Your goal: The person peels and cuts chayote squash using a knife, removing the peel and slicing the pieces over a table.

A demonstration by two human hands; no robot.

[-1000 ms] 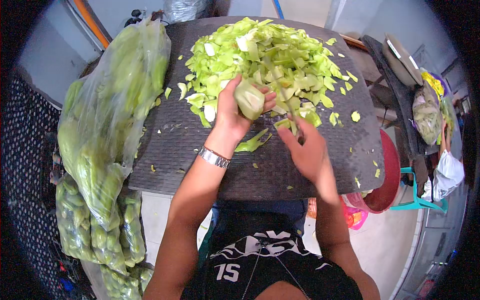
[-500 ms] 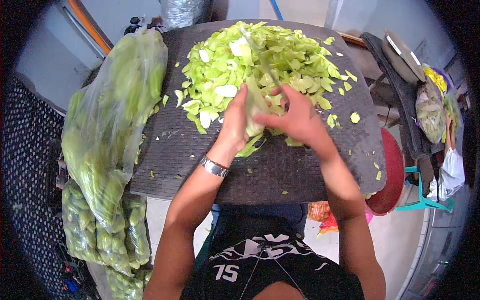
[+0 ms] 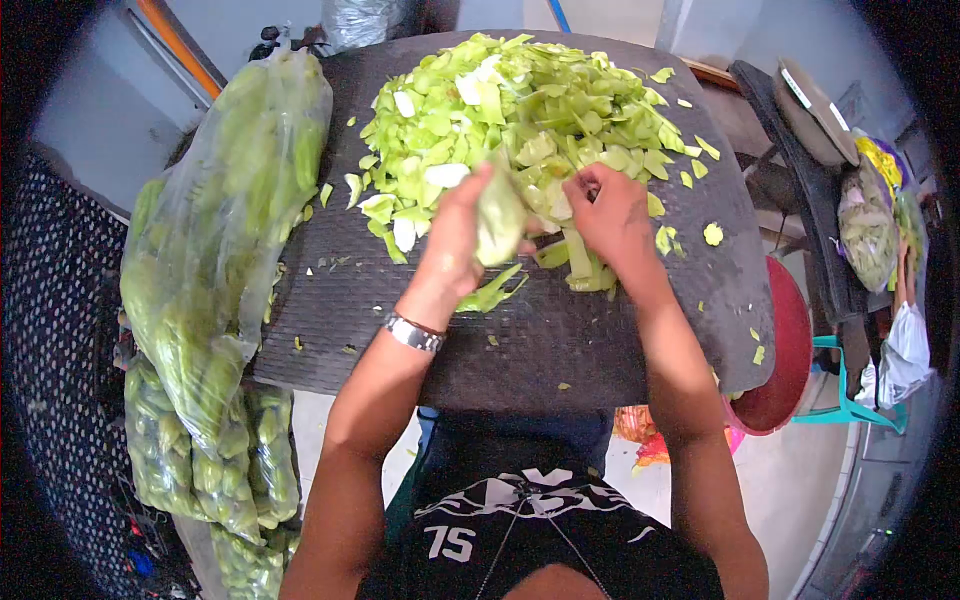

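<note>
My left hand (image 3: pixel 461 235) is closed around a pale green peeled fruit (image 3: pixel 500 222), tilted and blurred by motion over the near side of the peelings. I cannot tell its exact kind. My right hand (image 3: pixel 612 215) is closed just to the right of it, with a gap between. A dark bit of the knife handle (image 3: pixel 593 191) shows between its curled fingers; the blade does not stand out against the peels. Beyond both hands spreads a large heap of green peelings (image 3: pixel 430 130) with some white pieces. Longer strips of peel (image 3: pixel 580 258) lie beneath the hands.
The dark woven-pattern table (image 3: pixel 340 330) carries scattered scraps. A big clear bag of green produce (image 3: pixel 220 230) leans on its left edge, above more filled bags (image 3: pixel 165 450). To the right are a red tub (image 3: pixel 785 350), a teal stool (image 3: pixel 850 405) and a dark side table (image 3: pixel 790 170).
My right hand has drawn away from the fruit to the right, and the blade seen earlier is now hard to make out. My left hand has shifted slightly left, turning the fruit.
</note>
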